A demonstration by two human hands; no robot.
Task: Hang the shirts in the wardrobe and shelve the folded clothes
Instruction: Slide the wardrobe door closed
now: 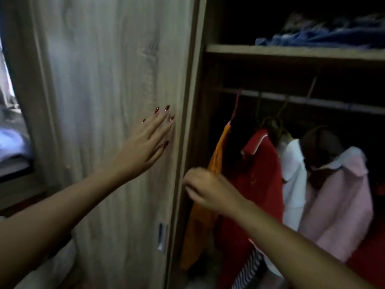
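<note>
My left hand (145, 142) lies flat with spread fingers on the pale wooden sliding door (108, 80) of the wardrobe. My right hand (205, 189) is at the door's right edge, fingers curled around it, in front of an orange shirt (217, 155). On the rail (312, 101) hang the orange shirt, a red polo shirt (260, 176), a white shirt (293, 167) and a pink shirt (341, 197). Folded blue clothes (316, 36) lie on the shelf (291, 52) above the rail.
A metal recessed handle (160, 236) sits low on the door. A striped garment (250, 270) lies at the wardrobe bottom. At the far left a pale folded cloth (12, 147) lies beyond the door frame.
</note>
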